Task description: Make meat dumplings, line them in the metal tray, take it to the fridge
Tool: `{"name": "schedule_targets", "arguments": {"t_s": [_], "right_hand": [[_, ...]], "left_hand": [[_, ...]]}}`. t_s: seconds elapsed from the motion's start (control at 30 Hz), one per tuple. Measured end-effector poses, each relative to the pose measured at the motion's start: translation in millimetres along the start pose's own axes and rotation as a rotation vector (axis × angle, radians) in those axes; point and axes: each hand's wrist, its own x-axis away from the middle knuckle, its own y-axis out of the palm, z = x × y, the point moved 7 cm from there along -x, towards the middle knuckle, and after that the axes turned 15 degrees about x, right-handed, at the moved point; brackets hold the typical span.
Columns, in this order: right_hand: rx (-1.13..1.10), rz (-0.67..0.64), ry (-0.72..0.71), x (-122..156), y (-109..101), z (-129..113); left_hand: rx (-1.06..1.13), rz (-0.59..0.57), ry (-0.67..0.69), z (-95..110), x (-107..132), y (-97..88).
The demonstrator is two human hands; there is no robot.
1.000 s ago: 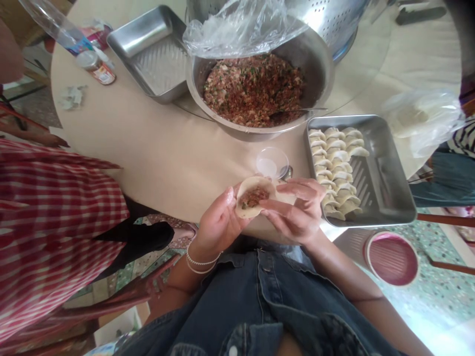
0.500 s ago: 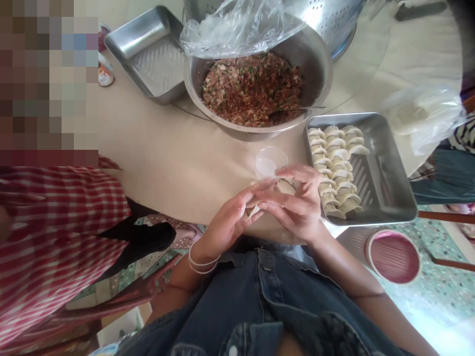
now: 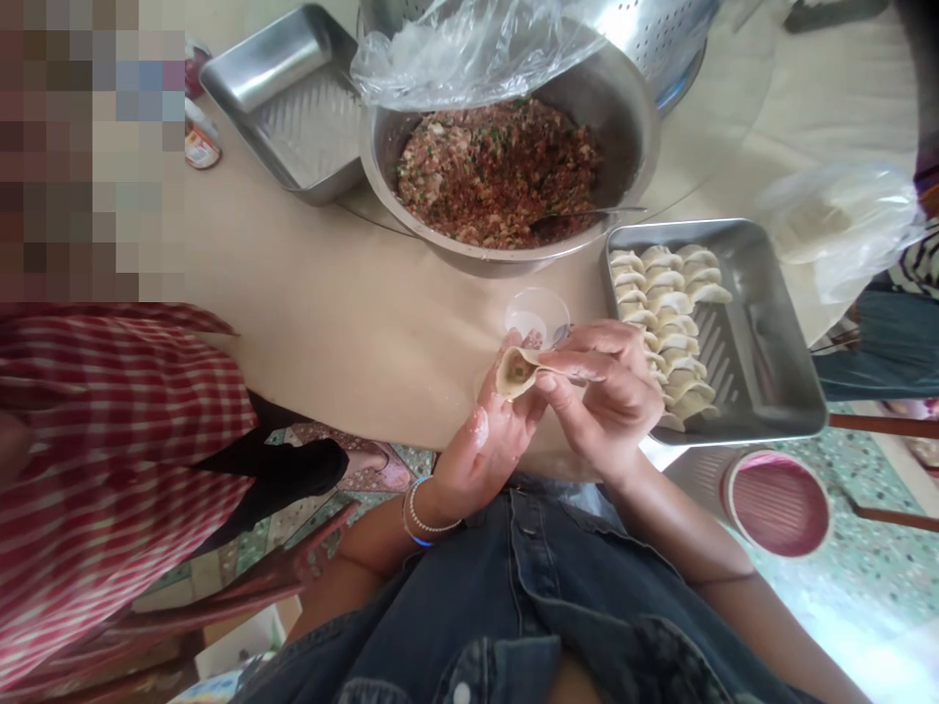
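Note:
A half-folded dumpling (image 3: pixel 515 370), still gaping at one end with filling showing, sits between both my hands above the table edge. My left hand (image 3: pixel 490 440) cups it from below, fingers closed around the wrapper. My right hand (image 3: pixel 605 391) pinches the wrapper's seam on the right side. Just beyond the dumpling stands a small clear plastic cup (image 3: pixel 536 315). A steel tray (image 3: pixel 763 391) to the right holds several finished dumplings (image 3: pixel 664 313) in rows. The big steel bowl (image 3: pixel 631 108) of minced filling (image 3: pixel 495 171) is farther back, a spoon handle resting in it.
An empty steel tray (image 3: pixel 293 98) stands back left, a colander (image 3: pixel 660 39) and clear plastic film (image 3: pixel 469 49) behind the bowl. A bag of wrappers (image 3: pixel 836 220) lies at right. A person in a red checked garment (image 3: pixel 110 450) sits at left. A pink-lidded container (image 3: pixel 778 504) sits lower right.
The flat wrapper with filling has been folded over. My hands closed on it, rose slightly and now pinch the seam, with one end still gaping.

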Motion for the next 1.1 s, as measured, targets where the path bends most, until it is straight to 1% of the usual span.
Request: {"name": "schedule_targets", "arguments": {"t_s": [0.23, 0.3, 0.43, 0.5, 0.57, 0.7, 0.8, 0.87, 0.97, 1.1], "right_hand": [[-0.151, -0.030, 0.054, -3, 2, 1], [-0.167, -0.047, 0.075, -3, 4, 1], [-0.182, -0.067, 0.101, -6, 5, -1], [-0.152, -0.065, 0.101, -6, 5, -3], [-0.069, -0.057, 0.072, -6, 4, -6], [0.140, -0.026, -0.051, -5, 0, -17], [0.217, -0.031, -0.094, -4, -1, -21], [0.248, -0.050, -0.104, -3, -1, -22], [0.232, -0.048, -0.125, -2, -3, -22], [0.206, -0.051, -0.150, 2, -4, -22]], "left_hand": [[0.004, -0.007, 0.011, 2, -1, 1.5], [-0.006, -0.001, 0.019, 3, -1, 1.4], [0.011, -0.026, 0.040, 5, 0, 4.6], [0.003, -0.009, 0.055, 8, 1, 3.9], [-0.013, 0.022, 0.063, 9, 1, 1.7], [-0.025, 0.068, 0.070, 10, 1, -3.9], [-0.056, 0.109, 0.101, 11, 0, -10.5], [-0.082, 0.102, 0.108, 11, -1, -11.9], [-0.095, 0.053, 0.072, 10, -2, -8.8], [0.005, 0.067, 0.009, 7, -3, -8.0]]}}
